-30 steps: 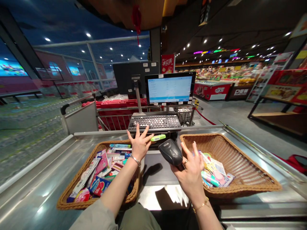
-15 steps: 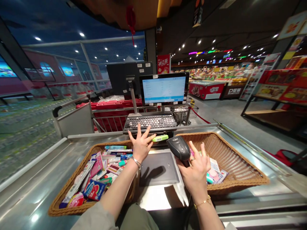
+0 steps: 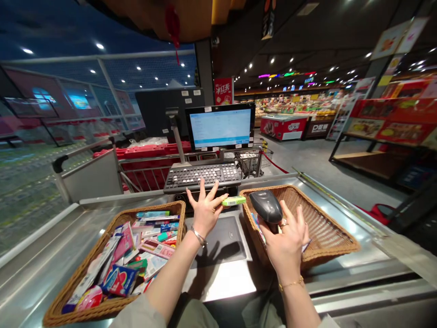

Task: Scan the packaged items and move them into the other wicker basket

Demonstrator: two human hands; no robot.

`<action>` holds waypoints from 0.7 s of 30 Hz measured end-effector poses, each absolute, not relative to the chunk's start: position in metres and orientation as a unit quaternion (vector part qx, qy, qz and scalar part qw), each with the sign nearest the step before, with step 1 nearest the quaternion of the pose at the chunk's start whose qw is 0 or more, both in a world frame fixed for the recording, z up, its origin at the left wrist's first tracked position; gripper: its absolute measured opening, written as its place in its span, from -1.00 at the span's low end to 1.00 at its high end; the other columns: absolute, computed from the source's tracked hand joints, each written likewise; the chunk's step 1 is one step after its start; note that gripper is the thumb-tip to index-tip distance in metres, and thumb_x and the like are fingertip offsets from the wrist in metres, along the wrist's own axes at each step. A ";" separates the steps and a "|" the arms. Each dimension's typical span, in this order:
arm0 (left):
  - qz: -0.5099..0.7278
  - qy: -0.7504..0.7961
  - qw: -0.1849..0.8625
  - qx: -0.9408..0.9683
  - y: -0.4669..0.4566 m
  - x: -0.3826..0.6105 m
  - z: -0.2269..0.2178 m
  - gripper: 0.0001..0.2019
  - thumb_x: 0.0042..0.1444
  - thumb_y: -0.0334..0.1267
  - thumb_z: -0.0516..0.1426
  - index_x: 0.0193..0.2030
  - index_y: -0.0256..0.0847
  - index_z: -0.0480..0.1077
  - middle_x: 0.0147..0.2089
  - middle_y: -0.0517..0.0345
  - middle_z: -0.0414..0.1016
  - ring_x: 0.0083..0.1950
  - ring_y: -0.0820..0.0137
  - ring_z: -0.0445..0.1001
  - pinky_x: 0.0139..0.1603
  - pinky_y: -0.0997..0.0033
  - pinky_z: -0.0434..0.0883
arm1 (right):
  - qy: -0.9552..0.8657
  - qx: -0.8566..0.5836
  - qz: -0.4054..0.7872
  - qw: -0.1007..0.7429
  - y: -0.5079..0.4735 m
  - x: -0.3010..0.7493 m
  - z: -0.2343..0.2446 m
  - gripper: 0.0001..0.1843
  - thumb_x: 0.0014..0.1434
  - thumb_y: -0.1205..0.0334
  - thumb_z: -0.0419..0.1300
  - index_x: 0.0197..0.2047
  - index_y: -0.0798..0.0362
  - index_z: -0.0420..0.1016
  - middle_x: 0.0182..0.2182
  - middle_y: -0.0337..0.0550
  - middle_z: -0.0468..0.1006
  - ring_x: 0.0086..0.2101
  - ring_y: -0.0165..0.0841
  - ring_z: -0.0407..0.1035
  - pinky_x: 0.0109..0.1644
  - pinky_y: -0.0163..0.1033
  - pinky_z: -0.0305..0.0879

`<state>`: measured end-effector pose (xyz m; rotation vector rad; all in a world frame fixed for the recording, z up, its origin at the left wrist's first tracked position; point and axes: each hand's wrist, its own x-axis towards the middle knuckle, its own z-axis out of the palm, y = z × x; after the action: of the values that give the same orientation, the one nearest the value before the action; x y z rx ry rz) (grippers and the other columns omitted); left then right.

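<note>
My left hand [image 3: 205, 213] pinches a small bright green packet [image 3: 234, 201] with a barcode between thumb and finger, its other fingers spread in front of the keyboard. In my right hand [image 3: 286, 241] is a black barcode scanner [image 3: 266, 207], its head tilted toward the left above the right wicker basket [image 3: 327, 228]. A few packaged items in that basket are partly hidden by my hand. Left of my forearm, another wicker basket [image 3: 182, 207] holds many small packages, among them a blue and red packet [image 3: 119, 280].
Between the baskets lies a dark flat plate [image 3: 221, 232] set in the metal counter [image 3: 37, 269]. Behind it stand a keyboard [image 3: 203, 175] and a lit monitor [image 3: 221, 125]. Beyond are shopping carts, a red freezer [image 3: 282, 127] and a shelf with red boxes at right.
The green packet and my left hand have shifted slightly right against the counter. My right hand has moved the scanner right, over the right basket's edge. The whole view has swung a little.
</note>
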<state>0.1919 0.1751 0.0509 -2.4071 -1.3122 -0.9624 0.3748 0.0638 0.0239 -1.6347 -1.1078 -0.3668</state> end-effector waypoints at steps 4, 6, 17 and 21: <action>-0.336 -0.430 0.112 -0.830 0.172 0.206 0.047 -0.63 0.15 -0.23 0.20 0.08 0.27 0.44 0.38 0.25 0.19 0.50 -0.05 -0.25 0.26 -0.59 -0.37 | -0.442 -0.702 -0.153 0.537 0.061 0.382 0.025 -0.63 0.13 -0.05 0.16 -0.18 0.07 0.54 0.13 0.06 0.44 0.32 0.03 -0.04 0.30 0.31 -0.23; -0.338 -0.424 0.108 -0.833 0.171 0.213 0.046 -0.64 0.15 -0.23 0.20 0.07 0.27 0.45 0.37 0.24 0.20 0.50 -0.04 -0.23 0.26 -0.59 -0.36 | -0.430 -0.711 -0.150 0.536 0.060 0.387 0.025 -0.67 0.12 -0.02 0.18 -0.19 0.06 0.54 0.14 0.05 0.43 0.32 0.02 -0.05 0.30 0.32 -0.24; -0.313 -0.377 0.090 -0.867 0.167 0.248 0.034 -0.66 0.15 -0.16 0.20 0.06 0.28 0.45 0.39 0.25 0.18 0.50 -0.01 -0.27 0.28 -0.58 -0.35 | -0.363 -0.733 -0.159 0.553 0.059 0.416 0.017 -0.56 0.06 -0.11 0.23 -0.19 0.09 0.55 0.14 0.11 0.43 0.30 0.08 0.00 0.28 0.33 -0.20; -0.300 -0.360 0.076 -0.880 0.162 0.266 0.027 -0.61 0.14 -0.15 0.20 0.11 0.31 0.40 0.40 0.26 0.17 0.50 -0.01 -0.29 0.28 -0.59 -0.36 | -0.342 -0.739 -0.160 0.557 0.058 0.423 0.017 -0.52 0.05 -0.11 0.25 -0.10 0.09 0.54 0.13 0.09 0.45 0.29 0.09 0.03 0.28 0.33 -0.20</action>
<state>0.2660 0.1624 0.0273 -2.6400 -1.0788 -0.8992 0.4227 0.0584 0.0170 -1.7441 -0.8080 -0.3775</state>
